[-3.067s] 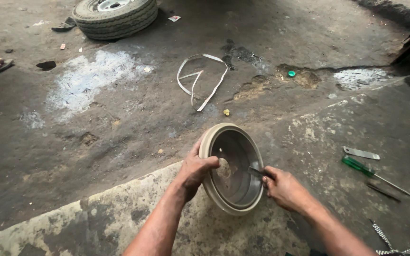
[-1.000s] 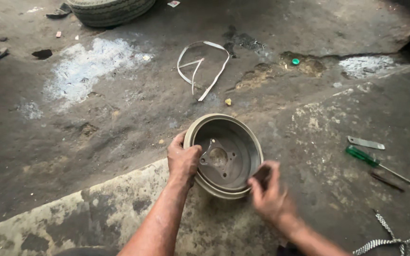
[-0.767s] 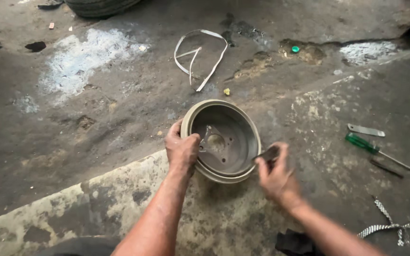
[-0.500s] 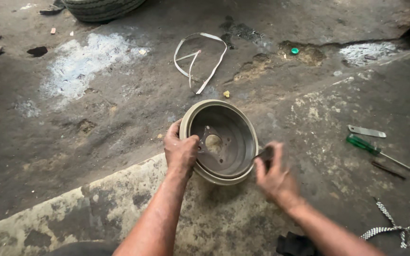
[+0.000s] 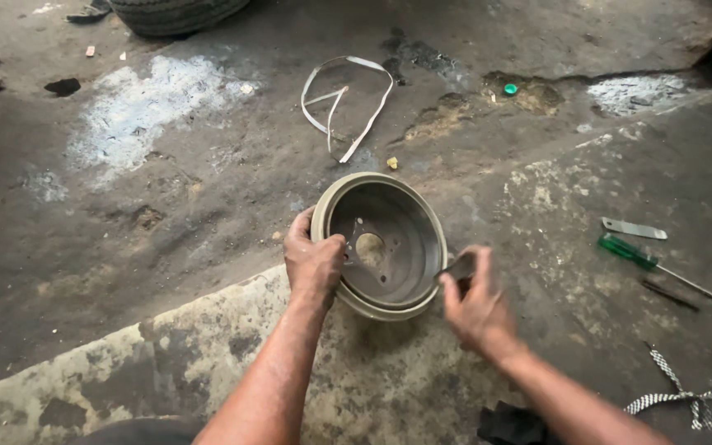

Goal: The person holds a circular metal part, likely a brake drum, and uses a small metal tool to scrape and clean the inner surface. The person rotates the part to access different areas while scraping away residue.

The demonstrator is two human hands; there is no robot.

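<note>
drum (image 5: pixel 389 247) tilted flatter | left hand (image 5: pixel 313 262) grips rim | right hand (image 5: pixel 470 301) maybe sandpaper

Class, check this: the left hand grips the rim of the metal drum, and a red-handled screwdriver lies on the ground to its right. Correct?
Not quite. The head view shows the screwdriver has a green handle, not red. The left hand does grip the drum rim.

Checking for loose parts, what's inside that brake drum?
Inside the brake drum: a bare face with a centre hole and small bolt holes. The left hand covers part of its near rim.
</note>
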